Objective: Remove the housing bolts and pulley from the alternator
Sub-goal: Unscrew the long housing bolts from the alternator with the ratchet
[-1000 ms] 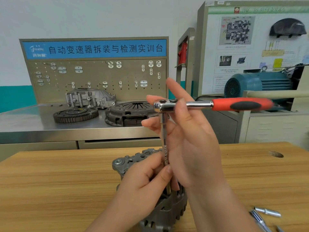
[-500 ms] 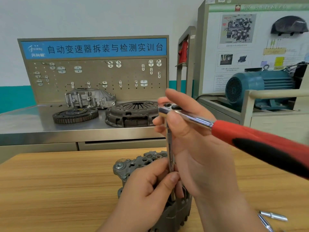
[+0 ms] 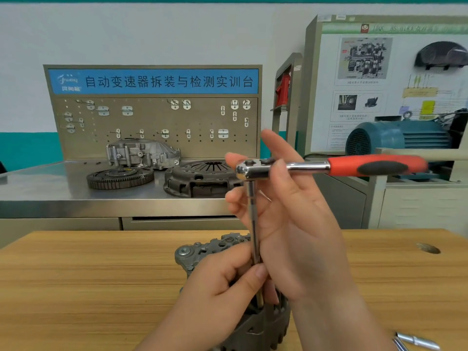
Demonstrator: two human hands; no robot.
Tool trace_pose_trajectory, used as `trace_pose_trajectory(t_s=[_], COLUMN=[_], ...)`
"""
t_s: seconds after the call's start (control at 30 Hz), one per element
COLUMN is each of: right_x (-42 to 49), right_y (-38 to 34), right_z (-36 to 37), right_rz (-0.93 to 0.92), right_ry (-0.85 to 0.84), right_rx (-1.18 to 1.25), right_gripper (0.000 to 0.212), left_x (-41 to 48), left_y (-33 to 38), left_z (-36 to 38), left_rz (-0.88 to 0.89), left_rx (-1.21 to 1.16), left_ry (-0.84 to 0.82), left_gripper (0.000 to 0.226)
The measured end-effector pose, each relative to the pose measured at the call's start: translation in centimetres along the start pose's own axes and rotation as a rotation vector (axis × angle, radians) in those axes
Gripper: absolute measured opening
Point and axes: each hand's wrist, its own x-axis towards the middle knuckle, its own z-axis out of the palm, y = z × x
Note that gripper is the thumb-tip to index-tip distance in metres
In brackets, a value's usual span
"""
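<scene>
A grey cast alternator [image 3: 202, 252] stands on the wooden table [image 3: 76, 287], largely hidden behind my hands. A ratchet wrench [image 3: 367, 167] with a red and black handle points right, level, and its long chrome extension bar [image 3: 253, 224] runs straight down into the alternator. My left hand [image 3: 222, 287] pinches the lower end of the extension bar between thumb and fingers. My right hand [image 3: 291, 224] is at the ratchet head, fingers spread around it and index finger raised. The bolt and socket end are hidden.
Loose metal bolts or sockets [image 3: 417, 342] lie at the table's lower right. A knot hole [image 3: 428, 248] marks the table's right side. Behind, a steel bench [image 3: 50, 196] carries a flywheel [image 3: 120, 177], a clutch cover [image 3: 200, 179] and a housing [image 3: 141, 153]. A blue motor [image 3: 395, 138] sits right.
The ratchet handle swung toward me half a second ago and is now back level, pointing right. My left hand stayed on the extension bar.
</scene>
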Motion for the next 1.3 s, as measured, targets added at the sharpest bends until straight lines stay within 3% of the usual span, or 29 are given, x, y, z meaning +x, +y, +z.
trace_pose_trajectory(t_s=[0.17, 0.3, 0.5, 0.7, 0.87, 1.03, 1.3], right_x=[0.8, 0.3, 0.4, 0.4, 0.4, 0.5, 0.5], right_y=[-1.0, -0.2, -0.1, 0.1, 0.1, -0.1, -0.1], right_z=[0.2, 0.2, -0.4, -0.1, 0.1, -0.1, -0.4], right_rz=[0.024, -0.014, 0.089, 0.005, -0.073, 0.016, 0.042], right_ry=[-0.079, 0.006, -0.006, -0.016, 0.031, 0.047, 0.001], right_rx=[-0.304, -0.100, 0.114, 0.021, -0.098, 0.036, 0.080], right_gripper=[0.016, 0.028, 0.045, 0.023, 0.026, 0.036, 0.039], left_x=[0.1, 0.0, -0.1, 0.1, -0.1, -0.1, 0.0], left_y=[-0.1, -0.2, 0.2, 0.0, -0.3, 0.0, 0.2], left_z=[-0.1, -0.3, -0.4, -0.6, -0.6, -0.5, -0.6], left_rz=[-0.019, -0.006, -0.010, -0.020, -0.041, -0.019, -0.026], left_rx=[-0.070, -0.054, -0.133, -0.154, -0.126, -0.087, -0.106], left_ry=[0.000, 0.002, -0.043, -0.026, -0.022, -0.015, -0.037], left_gripper=[0.024, 0.029, 0.037, 0.041, 0.031, 0.043, 0.031])
